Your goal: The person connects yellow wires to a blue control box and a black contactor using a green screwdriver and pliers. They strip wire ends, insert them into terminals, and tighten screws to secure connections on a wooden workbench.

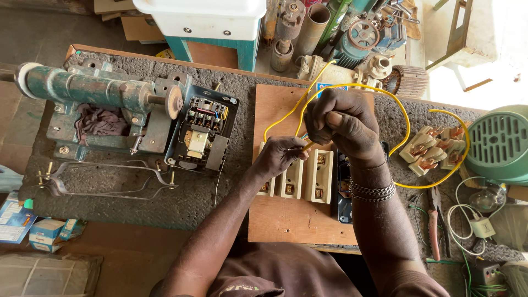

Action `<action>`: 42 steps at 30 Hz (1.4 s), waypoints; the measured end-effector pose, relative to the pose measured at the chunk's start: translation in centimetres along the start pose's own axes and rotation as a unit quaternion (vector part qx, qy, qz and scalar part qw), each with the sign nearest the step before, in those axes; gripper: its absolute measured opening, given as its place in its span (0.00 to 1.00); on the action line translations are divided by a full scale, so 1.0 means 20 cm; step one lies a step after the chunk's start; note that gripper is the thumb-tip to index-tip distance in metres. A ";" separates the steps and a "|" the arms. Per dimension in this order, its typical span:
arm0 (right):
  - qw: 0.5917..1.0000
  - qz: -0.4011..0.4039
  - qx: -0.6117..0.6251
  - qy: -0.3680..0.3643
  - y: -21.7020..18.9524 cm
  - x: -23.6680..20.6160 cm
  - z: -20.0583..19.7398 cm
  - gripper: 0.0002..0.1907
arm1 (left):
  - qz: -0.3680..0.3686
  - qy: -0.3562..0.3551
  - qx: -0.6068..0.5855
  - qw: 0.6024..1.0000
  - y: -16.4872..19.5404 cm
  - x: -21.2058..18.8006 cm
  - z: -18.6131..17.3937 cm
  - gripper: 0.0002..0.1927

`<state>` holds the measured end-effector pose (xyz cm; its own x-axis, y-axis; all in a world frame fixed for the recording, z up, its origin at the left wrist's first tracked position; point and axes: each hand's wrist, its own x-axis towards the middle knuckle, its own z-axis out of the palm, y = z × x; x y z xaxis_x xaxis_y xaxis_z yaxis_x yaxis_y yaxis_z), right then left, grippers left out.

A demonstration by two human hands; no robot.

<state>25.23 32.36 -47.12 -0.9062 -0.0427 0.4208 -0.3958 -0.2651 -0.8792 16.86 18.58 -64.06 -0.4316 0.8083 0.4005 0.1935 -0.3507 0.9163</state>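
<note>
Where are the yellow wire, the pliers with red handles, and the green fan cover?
yellow wire (404,118), head view, on the arc right of the hands.
pliers (434,234), head view, on a red handle.
green fan cover (503,140), head view, on its slotted grille.

Far left: we see a green bench grinder (99,91) with a dark rag (99,121) tucked under it.
Beside it: an open contactor box (202,132).
Front left: a bent wire frame (104,179).
Right edge: a pale green motor housing (501,144), with red-handled pliers (434,225) and a white charger (482,226) below it.
Top: a white tub (203,16).
</note>
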 end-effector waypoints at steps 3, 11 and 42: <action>1.000 0.001 -0.009 -0.014 -0.01 0.02 0.01 0.19 | 0.001 0.002 -0.007 1.000 0.01 0.00 -0.01 0.07; 1.000 0.006 -0.025 -0.017 -0.01 0.04 0.03 0.18 | 0.016 -0.003 -0.003 1.000 0.03 0.01 -0.05 0.07; 0.984 -0.075 0.016 -0.158 0.10 -0.04 0.29 0.26 | 0.000 -0.032 0.024 0.999 -0.11 -0.37 -0.03 0.10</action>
<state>26.09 26.37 -47.89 -0.7439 -0.2967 0.5989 -0.5127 -0.3214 -0.7961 19.13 13.04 -69.03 -0.3738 0.8376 0.3985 0.2373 -0.3290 0.9140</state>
